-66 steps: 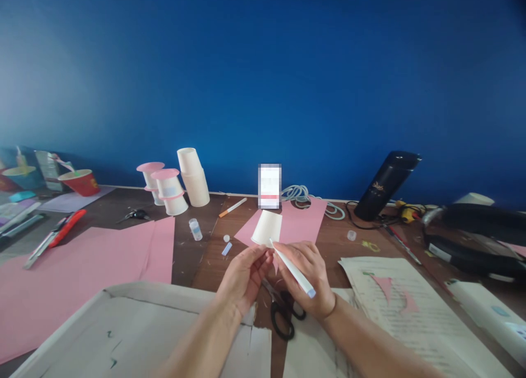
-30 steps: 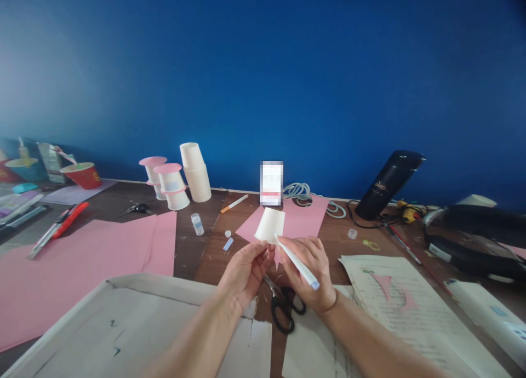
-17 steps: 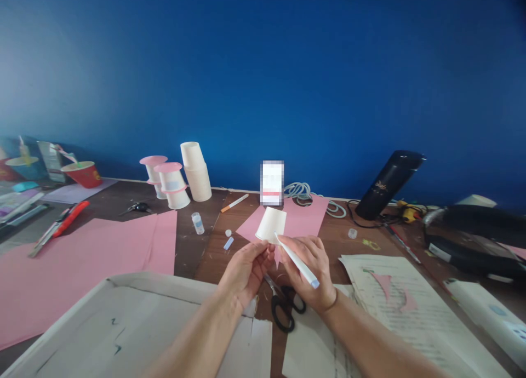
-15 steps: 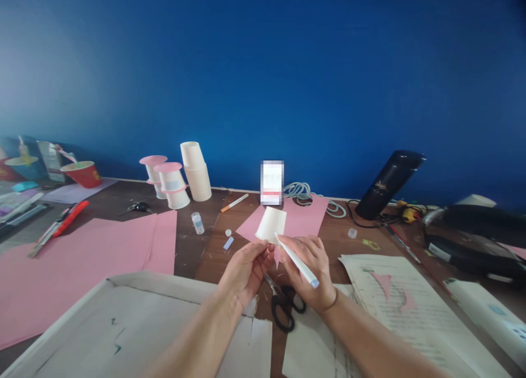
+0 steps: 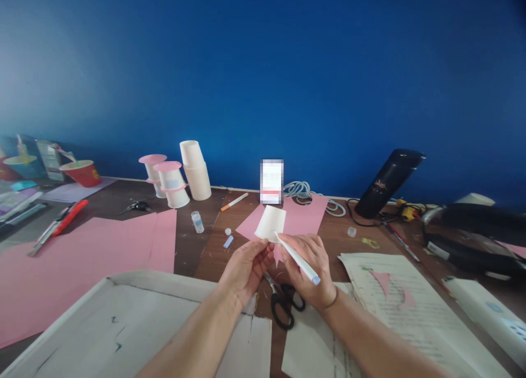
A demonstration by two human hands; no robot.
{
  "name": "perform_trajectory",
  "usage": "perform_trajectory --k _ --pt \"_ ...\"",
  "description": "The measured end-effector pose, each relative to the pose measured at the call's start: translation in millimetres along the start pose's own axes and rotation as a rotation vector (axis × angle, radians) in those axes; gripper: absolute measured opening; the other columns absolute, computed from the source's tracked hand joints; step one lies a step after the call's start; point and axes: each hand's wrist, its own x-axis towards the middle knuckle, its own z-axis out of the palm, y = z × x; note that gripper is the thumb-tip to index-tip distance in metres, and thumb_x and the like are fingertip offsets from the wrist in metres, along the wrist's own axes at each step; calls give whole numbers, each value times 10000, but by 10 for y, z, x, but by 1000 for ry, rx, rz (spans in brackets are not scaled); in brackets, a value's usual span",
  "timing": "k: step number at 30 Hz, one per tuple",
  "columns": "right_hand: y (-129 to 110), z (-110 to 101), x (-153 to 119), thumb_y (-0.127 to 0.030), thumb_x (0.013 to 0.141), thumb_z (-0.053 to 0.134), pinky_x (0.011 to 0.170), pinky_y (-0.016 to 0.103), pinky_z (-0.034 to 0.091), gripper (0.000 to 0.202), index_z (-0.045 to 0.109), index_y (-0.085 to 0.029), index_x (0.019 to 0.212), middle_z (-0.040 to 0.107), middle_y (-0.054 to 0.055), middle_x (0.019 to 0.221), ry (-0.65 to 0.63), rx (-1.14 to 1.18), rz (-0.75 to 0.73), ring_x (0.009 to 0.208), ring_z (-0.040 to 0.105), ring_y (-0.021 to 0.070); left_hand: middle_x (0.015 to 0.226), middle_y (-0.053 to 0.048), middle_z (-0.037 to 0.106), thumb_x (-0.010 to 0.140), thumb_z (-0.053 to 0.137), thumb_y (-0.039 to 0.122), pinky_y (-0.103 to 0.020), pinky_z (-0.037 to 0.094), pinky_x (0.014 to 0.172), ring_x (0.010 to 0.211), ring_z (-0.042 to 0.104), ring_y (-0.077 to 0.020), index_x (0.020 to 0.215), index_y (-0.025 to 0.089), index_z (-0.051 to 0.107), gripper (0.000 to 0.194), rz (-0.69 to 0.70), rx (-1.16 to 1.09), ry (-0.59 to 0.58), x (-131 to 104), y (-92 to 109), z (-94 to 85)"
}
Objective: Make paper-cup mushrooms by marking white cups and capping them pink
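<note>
A white paper cup (image 5: 272, 222) is held upside down over the pink paper at the middle of the desk. My left hand (image 5: 250, 265) is closed on the cup's rim from the lower left. In my right hand (image 5: 308, 265) is a white marker (image 5: 301, 262) with a light blue end, its tip touching or very near the cup's lower side. Black-handled scissors (image 5: 282, 307) lie on the desk just below and between my hands.
Stacked white cups (image 5: 197, 172) and cups with pink discs (image 5: 172, 183) stand at the back left. A phone (image 5: 272, 182) leans behind my hands. A dark bottle (image 5: 388, 183) is tilted at right. Pink sheets (image 5: 123, 246), a red cutter (image 5: 69, 218) and printed papers (image 5: 411, 312) lie around.
</note>
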Motion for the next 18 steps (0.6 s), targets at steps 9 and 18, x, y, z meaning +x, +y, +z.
perform_trajectory --k 9,18 --pt "-9 5 7 -150 859 544 821 367 416 273 583 -207 1123 685 46 960 -1 1 19 862 616 176 738 -87 664 771 627 79 -182 545 652 660 624 -99 764 48 673 56 3 -11 16 -12 5 11" --pt "-16 5 16 -176 868 530 819 359 433 245 596 -194 1103 689 56 949 6 -11 12 861 629 177 728 -84 662 764 633 81 -183 545 641 653 621 -99 755 52 670 48 -7 -18 14 -9 -1 8"
